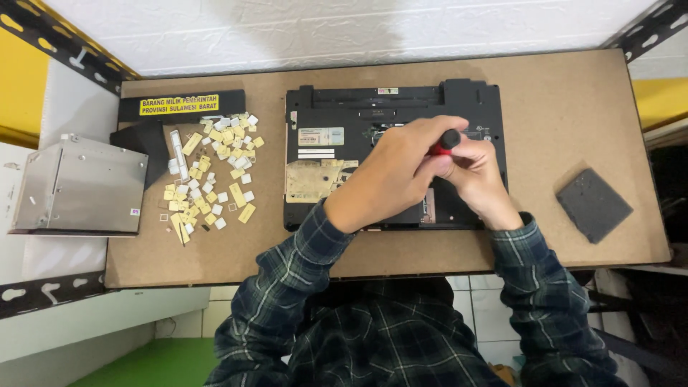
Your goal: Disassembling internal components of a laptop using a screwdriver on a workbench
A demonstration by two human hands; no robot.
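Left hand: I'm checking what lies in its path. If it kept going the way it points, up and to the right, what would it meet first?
The left hand already meets the red-and-black screwdriver and the right hand, above the upturned laptop; depth is unclear.

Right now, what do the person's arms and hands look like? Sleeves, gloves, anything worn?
Both arms are in long sleeves of a dark blue-green plaid shirt with thin pale lines, cuffs reaching the wrists. The left hand and right hand are bare: no gloves, and no rings, watch or wristband in view.
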